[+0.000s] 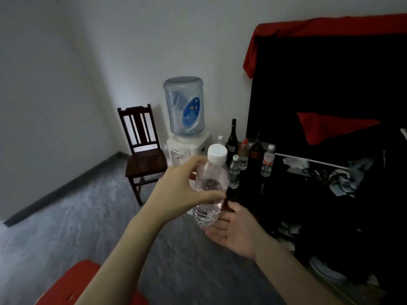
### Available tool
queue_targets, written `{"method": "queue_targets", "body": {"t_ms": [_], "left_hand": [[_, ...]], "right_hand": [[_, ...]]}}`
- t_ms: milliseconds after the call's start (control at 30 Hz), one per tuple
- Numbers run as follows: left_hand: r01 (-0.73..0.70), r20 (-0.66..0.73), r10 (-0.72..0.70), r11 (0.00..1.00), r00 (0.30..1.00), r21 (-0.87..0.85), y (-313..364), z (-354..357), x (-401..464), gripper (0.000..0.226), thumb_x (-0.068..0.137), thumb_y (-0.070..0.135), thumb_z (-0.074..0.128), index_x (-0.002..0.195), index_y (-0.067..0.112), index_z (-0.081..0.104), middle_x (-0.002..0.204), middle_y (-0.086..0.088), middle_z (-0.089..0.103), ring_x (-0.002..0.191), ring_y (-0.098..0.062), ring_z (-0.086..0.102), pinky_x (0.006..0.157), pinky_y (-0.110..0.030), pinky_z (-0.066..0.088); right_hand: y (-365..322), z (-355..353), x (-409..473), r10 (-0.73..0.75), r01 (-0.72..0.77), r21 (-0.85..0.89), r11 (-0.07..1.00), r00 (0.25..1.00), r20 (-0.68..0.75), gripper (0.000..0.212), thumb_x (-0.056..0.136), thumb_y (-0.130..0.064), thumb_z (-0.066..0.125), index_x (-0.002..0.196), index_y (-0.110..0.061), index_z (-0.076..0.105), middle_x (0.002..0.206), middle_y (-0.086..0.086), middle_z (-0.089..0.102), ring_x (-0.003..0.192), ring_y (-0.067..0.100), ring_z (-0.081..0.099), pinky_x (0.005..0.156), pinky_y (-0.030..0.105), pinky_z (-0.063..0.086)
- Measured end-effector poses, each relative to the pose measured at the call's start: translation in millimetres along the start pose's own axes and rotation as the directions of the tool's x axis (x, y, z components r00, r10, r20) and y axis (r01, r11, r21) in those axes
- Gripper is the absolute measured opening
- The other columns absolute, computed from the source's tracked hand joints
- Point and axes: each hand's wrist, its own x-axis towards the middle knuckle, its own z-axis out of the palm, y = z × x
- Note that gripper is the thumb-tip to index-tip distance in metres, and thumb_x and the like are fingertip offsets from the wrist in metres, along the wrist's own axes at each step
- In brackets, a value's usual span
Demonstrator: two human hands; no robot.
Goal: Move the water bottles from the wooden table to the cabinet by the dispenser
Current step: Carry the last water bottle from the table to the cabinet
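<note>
My left hand grips a clear water bottle with a white cap around its middle, holding it upright in the air. My right hand lies palm up under the bottle's base, fingers relaxed and touching its lower end. Ahead stands the white water dispenser with a blue jug on top. Beside it is the dark cabinet, whose top carries several bottles, among them a green-labelled water bottle and a red-labelled water bottle. The wooden table is out of view.
A dark wooden chair stands left of the dispenser against the wall. Dark wine bottles stand at the cabinet's back. Crumpled papers clutter the cabinet to the right. A red object is at the bottom left. Grey floor lies between.
</note>
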Motion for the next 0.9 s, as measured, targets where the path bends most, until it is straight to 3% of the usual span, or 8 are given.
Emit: {"method": "queue_targets", "body": {"t_ms": [67,200,467,567,667,800,900], "left_hand": [[-0.030,0.015,0.030,0.999,0.999,0.012,-8.6,8.7,40.3,0.070,0.060,0.075,0.080,0.121,0.047,0.058,0.103,0.025,0.071,0.095,0.004,0.068,0.085,-0.035,0.058],[-0.100,0.061,0.098,0.995,0.993,0.020,-17.2,23.0,128.1,0.073,0.063,0.071,0.079,0.125,0.038,0.060,0.103,0.025,0.069,0.092,0.008,0.064,0.077,-0.016,0.050],[-0.174,0.084,0.179,0.983,0.980,-0.063,-38.6,71.5,256.7,0.068,0.065,0.066,0.081,0.123,0.038,0.060,0.099,0.024,0.070,0.091,0.005,0.066,0.075,-0.015,0.053],[-0.192,0.119,0.205,0.975,0.971,-0.109,-51.1,97.4,289.7,0.064,0.064,0.066,0.083,0.119,0.049,0.055,0.104,0.036,0.066,0.093,0.012,0.064,0.075,-0.006,0.048],[-0.218,0.162,0.240,0.965,0.957,-0.143,-61.7,127.1,315.9,0.063,0.062,0.067,0.083,0.114,0.065,0.047,0.104,0.048,0.059,0.095,0.019,0.060,0.076,0.001,0.043],[-0.222,0.237,0.266,0.955,0.935,-0.194,-82.6,160.3,353.1,0.060,0.069,0.064,0.082,0.118,0.054,0.050,0.101,0.038,0.065,0.093,0.012,0.064,0.073,-0.006,0.048],[-0.201,0.281,0.266,0.950,0.922,-0.240,-105.6,180.3,385.0,0.065,0.072,0.060,0.083,0.127,0.047,0.053,0.105,0.027,0.069,0.096,0.005,0.067,0.081,-0.027,0.058]], "right_hand": [[-27.7,-7.5,23.2,-0.020,0.020,0.037,0.999,1.000,0.002,0.058,0.102,-0.044,0.037,0.124,0.007,0.057,0.116,0.028,0.068,0.117,0.040,0.061,0.089,0.043,0.051],[-92.6,-26.9,66.6,-0.068,0.067,0.118,0.991,0.998,0.005,0.060,0.103,-0.044,0.035,0.126,0.007,0.057,0.117,0.029,0.067,0.117,0.040,0.061,0.090,0.043,0.050],[-187.9,-74.8,131.4,-0.134,0.144,0.259,0.955,0.989,-0.055,0.057,0.103,-0.043,0.037,0.126,0.006,0.057,0.116,0.027,0.069,0.107,0.038,0.067,0.088,0.043,0.054],[-202.1,-96.1,150.1,-0.138,0.160,0.289,0.944,0.986,-0.094,0.056,0.103,-0.042,0.039,0.126,0.005,0.056,0.115,0.026,0.069,0.104,0.037,0.068,0.086,0.042,0.055],[-216.1,-116.1,170.3,-0.138,0.189,0.334,0.923,0.976,-0.171,0.054,0.103,-0.041,0.041,0.127,0.006,0.056,0.116,0.028,0.068,0.113,0.039,0.064,0.088,0.043,0.054],[-235.3,-137.1,201.4,-0.122,0.200,0.350,0.915,0.965,-0.233,0.054,0.103,-0.041,0.042,0.124,0.006,0.057,0.113,0.029,0.069,0.111,0.040,0.064,0.087,0.043,0.054],[-251.6,-151.3,230.2,-0.122,0.218,0.372,0.902,0.957,-0.265,0.053,0.103,-0.040,0.042,0.125,0.007,0.056,0.114,0.031,0.068,0.111,0.042,0.064,0.089,0.043,0.054]]}}
